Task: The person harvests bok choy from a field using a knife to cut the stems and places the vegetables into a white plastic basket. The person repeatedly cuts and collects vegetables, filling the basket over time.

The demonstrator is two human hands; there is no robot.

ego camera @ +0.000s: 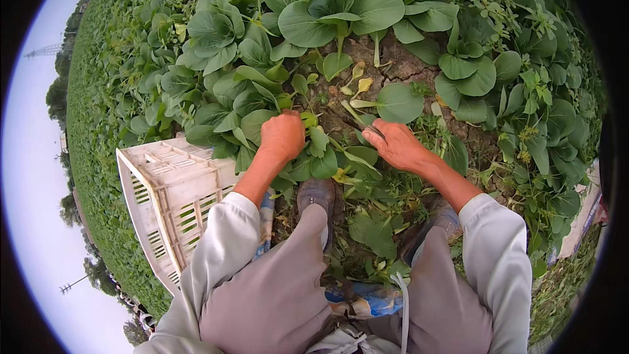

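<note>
My left hand is closed around the base of a leafy green plant, which looks like bok choy; its fingertips are hidden. To the right, my right hand grips a knife, its handle mostly covered by the fingers and its dark blade pointing up and left towards the soil. A cut leaf with a pale stalk lies on cracked earth just above the right hand. Small yellowed leaves lie between the hands and the standing plants. Below the left hand, more green leaves hang over my shoe.
A white slatted plastic crate stands tilted at my left. My shoes are planted among loose leaves and weeds. Dense rows of leafy plants grow ahead and on both sides. A printed sack lies between my legs, another at far right.
</note>
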